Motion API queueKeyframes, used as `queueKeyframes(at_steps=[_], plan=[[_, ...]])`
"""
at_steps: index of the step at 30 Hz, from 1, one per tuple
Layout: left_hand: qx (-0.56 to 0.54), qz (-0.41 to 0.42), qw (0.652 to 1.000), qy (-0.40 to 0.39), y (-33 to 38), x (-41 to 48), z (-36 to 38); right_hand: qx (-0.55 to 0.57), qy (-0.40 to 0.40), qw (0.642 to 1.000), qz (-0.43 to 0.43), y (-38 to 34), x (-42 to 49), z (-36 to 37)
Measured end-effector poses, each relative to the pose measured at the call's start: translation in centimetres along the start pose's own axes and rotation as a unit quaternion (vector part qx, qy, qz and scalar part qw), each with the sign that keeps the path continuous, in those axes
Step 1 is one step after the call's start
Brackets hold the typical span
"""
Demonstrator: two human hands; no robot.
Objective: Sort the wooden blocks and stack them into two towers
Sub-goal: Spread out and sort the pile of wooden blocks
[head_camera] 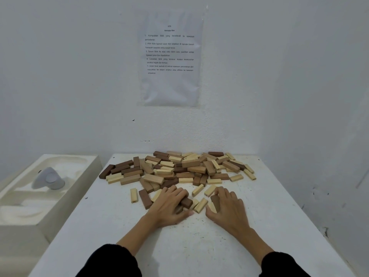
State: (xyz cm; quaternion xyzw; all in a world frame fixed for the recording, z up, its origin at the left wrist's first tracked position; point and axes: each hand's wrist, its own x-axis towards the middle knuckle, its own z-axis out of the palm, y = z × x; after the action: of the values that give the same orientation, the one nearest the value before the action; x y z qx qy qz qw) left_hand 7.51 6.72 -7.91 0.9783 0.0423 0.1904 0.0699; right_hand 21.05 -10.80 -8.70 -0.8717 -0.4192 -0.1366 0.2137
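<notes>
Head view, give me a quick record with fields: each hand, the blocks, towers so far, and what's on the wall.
Left hand: grips a dark block
Right hand: curls round a brown block
Blocks: unsorted pile of pale, brown and dark pieces at the far end of the white table
Towers: none begun
Wall: printed sheet above the pile

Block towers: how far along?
Done: nothing, no tower stands on the table. In hand: the left hand grips a dark brown block, and the right hand holds a brown block. Left: the mixed pile is unsorted and both towers are unbuilt.
</notes>
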Motion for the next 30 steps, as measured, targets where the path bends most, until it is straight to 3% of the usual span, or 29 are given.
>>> queueKeyframes(at_steps=[8, 14, 21, 26, 30], plan=[[-0.116, -0.001, 0.989, 0.094, 0.7, -0.3, -0.5, -0.007, 0.092, 0.995, -0.043, -0.6, 0.2, -0.1], [-0.139, -0.005, 0.982, 0.130, -1.7, 2.9, -1.8, 0.090, 0.134, 0.987, -0.002, -1.7, 4.4, -0.7], [-0.079, -0.055, 0.986, 0.135, -7.3, 8.2, -4.8, 0.006, 0.053, 0.999, -0.005, -3.4, 14.6, -1.9], [-0.043, -0.099, 0.990, 0.085, -9.9, 9.6, -3.1, -0.032, -0.003, 0.999, -0.036, -3.8, 17.9, 0.6], [-0.058, -0.141, 0.985, 0.075, -10.6, 9.6, -1.8, 0.065, -0.037, 0.997, -0.018, -3.5, 18.4, 2.4]])
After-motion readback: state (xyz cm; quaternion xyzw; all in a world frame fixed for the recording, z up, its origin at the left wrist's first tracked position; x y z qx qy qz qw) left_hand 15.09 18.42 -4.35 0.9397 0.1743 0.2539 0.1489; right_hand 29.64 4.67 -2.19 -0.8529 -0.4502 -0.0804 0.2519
